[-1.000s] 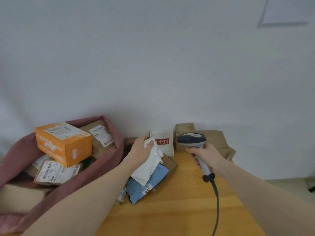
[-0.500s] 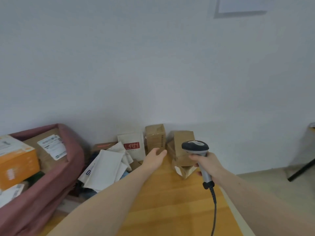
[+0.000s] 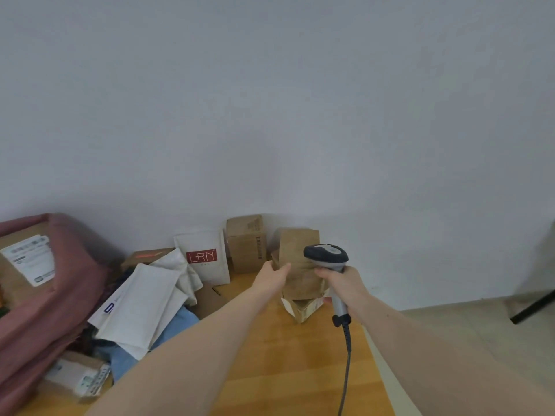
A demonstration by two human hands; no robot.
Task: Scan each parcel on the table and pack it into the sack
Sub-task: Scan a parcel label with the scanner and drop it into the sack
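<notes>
The brown paper parcel point(image 3: 300, 265) is touched by the open left hand point(image 3: 270, 279), ready for lifting; the scanner point(image 3: 327, 259) is gripped in the right hand point(image 3: 342, 285), aimed for scanning.

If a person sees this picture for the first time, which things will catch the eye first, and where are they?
In the middle, the right hand grips a dark-headed barcode scanner, while the left hand reaches to a brown paper parcel standing near the wall. To the left of it, a white pouch with a red label leans upright. At the far left, a pink sack already holds a labelled box, with white mailers piled beside it.
</notes>
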